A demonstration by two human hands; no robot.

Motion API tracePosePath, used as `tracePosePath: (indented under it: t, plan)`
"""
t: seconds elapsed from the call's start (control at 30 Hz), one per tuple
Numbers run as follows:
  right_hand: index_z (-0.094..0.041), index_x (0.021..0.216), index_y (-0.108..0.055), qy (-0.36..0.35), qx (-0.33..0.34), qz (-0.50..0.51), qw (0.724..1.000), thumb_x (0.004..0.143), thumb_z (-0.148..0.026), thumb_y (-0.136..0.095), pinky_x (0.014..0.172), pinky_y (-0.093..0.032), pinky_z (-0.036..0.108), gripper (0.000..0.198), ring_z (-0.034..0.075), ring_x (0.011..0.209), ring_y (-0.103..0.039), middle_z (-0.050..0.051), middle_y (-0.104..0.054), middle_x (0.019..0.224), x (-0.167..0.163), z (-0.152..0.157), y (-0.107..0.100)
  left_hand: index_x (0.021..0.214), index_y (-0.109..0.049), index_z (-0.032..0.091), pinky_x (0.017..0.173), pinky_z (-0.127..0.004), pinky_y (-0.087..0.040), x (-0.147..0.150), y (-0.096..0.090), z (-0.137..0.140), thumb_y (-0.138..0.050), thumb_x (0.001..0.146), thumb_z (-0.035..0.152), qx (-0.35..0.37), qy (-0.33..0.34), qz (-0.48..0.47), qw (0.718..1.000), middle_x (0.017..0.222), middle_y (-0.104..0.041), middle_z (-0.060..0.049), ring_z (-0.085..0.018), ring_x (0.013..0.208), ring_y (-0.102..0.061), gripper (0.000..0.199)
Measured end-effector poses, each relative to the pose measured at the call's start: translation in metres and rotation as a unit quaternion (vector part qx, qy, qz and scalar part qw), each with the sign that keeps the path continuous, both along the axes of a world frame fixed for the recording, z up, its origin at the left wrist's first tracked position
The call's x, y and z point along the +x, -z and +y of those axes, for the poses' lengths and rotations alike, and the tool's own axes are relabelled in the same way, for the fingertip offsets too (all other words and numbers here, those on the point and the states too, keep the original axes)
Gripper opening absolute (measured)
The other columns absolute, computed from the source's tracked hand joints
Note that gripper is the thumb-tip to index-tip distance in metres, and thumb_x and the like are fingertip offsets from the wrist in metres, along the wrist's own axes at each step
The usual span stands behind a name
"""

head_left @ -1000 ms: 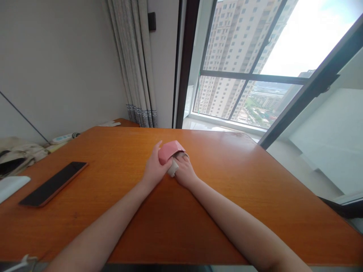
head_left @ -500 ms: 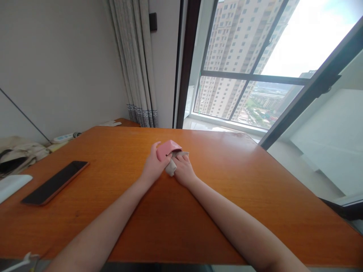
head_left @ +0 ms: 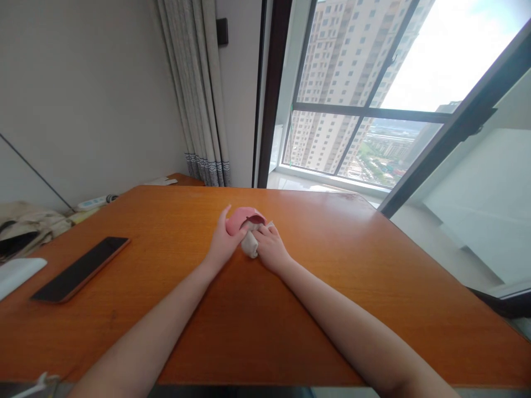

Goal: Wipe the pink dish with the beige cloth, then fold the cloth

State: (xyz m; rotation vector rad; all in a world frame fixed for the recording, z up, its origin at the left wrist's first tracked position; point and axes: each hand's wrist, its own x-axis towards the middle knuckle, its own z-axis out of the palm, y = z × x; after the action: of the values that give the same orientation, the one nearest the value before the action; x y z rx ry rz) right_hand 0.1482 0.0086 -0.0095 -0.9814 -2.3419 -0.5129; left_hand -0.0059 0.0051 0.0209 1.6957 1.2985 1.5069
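Observation:
A small pink bowl-like container (head_left: 245,217) is tipped with its opening facing me and to the right, over the middle of the wooden table (head_left: 332,265). My left hand (head_left: 226,240) grips its left side, thumb along the near rim. A crumpled pale grey cloth (head_left: 250,245) is bunched at the opening, partly inside it, and hangs down below the rim. My right hand (head_left: 271,246) holds the cloth, with its fingers bent against the container's lower right edge. Those fingertips are partly hidden by the cloth and rim.
A dark-screened phone or tablet (head_left: 83,270) lies on the left of the table, with a white object (head_left: 20,275) beside it. Cloth items (head_left: 33,224) and a white power strip (head_left: 93,203) sit past the left edge. A curtain (head_left: 199,99) hangs behind.
The pink container has turned in my left hand, so its opening faces me more. My right hand and the cloth have shifted slightly at the rim.

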Motion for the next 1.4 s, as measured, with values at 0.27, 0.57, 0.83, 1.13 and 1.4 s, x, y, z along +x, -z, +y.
tracePosePath:
  t: [0.27,0.57,0.83,1.13,1.4]
  plan:
    - [-0.018,0.086,-0.063,-0.06,-0.057,0.014,0.996,0.084,-0.017,-0.052,0.076,-0.026,0.033,0.011,0.018,0.083,-0.045,0.005,-0.061,0.082,0.008,-0.002,-0.005,0.107,-0.052,0.017,0.088,-0.035,-0.044,-0.001,0.006,0.002,-0.053,0.079,0.039,0.002,0.009,0.024,1.0,0.103,-0.061,-0.006,-0.021,0.097,-0.057,0.036]
    - [-0.017,0.086,-0.063,-0.013,-0.086,0.012,0.996,0.086,-0.018,-0.051,0.072,-0.028,0.032,0.012,0.019,0.082,-0.045,0.007,-0.063,0.085,0.002,-0.007,-0.005,0.132,-0.033,0.018,0.102,-0.036,-0.037,0.009,0.021,0.002,-0.06,0.076,0.037,-0.021,-0.016,-0.048,0.998,0.13,-0.049,-0.011,-0.021,0.119,-0.048,0.065]
    - [-0.018,0.088,-0.061,-0.078,-0.081,-0.065,0.991,0.09,-0.022,-0.049,0.075,-0.029,0.032,0.012,0.018,0.089,-0.047,0.005,-0.063,0.089,0.009,0.0,-0.015,0.12,-0.054,0.02,0.104,-0.038,-0.035,-0.021,0.005,0.01,-0.052,0.078,0.029,0.028,0.02,0.123,0.992,0.125,-0.056,-0.007,-0.023,0.117,-0.05,0.043]
    - [-0.017,0.077,-0.059,-0.067,-0.021,0.023,0.997,0.088,-0.014,-0.048,0.07,-0.03,0.032,0.016,0.017,0.082,-0.046,0.005,-0.062,0.081,0.003,-0.007,-0.011,0.125,-0.037,0.019,0.102,-0.038,-0.037,0.01,0.013,-0.002,-0.058,0.076,0.032,0.025,-0.036,-0.06,0.997,0.127,-0.048,-0.01,-0.021,0.117,-0.048,0.056]
    - [-0.018,0.082,-0.058,-0.066,-0.009,-0.042,0.997,0.09,-0.018,-0.047,0.072,-0.027,0.033,0.013,0.018,0.085,-0.046,0.005,-0.061,0.084,0.013,0.002,-0.014,0.124,-0.042,0.02,0.101,-0.04,-0.036,-0.011,-0.004,0.001,-0.058,0.074,0.026,0.023,0.018,0.053,0.998,0.124,-0.051,-0.008,-0.023,0.115,-0.049,0.053]
